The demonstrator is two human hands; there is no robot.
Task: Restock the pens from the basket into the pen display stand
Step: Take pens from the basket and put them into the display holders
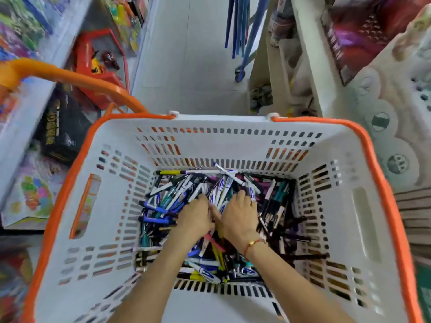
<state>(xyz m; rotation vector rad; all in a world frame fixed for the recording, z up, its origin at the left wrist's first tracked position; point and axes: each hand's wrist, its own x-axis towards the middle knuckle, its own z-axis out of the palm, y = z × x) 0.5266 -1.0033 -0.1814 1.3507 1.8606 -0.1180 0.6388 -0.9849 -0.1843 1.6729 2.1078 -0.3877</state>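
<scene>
Fingers first: both sets are dug down into the pile of pens point(217, 220), knuckles up, tips buried among the barrels. They look curled around a clump of white-and-blue pens between the two hands, but honestly I can't tell if anything is actually gripped yet or if they're just raking stuff together.

The left hand point(194, 219) and right hand point(240, 215) sit side by side, thumbs nearly touching, right in the middle of the heap. There's a red string bracelet point(253, 244) on the right wrist.

All the pens are still loose in the bottom of the white basket point(112, 206) with the orange rim, a total jumble pointing every direction. The pen display stand point(382, 127), I'm guessing, is that pale thing with round holes just to the right of the basket.

If it were me, I'd gather only matching pens, get them lined up parallel before lifting, and squeeze from both sides so none slip out of the bunch. Grabbing a mixed tangle would just mean sorting later.
</scene>
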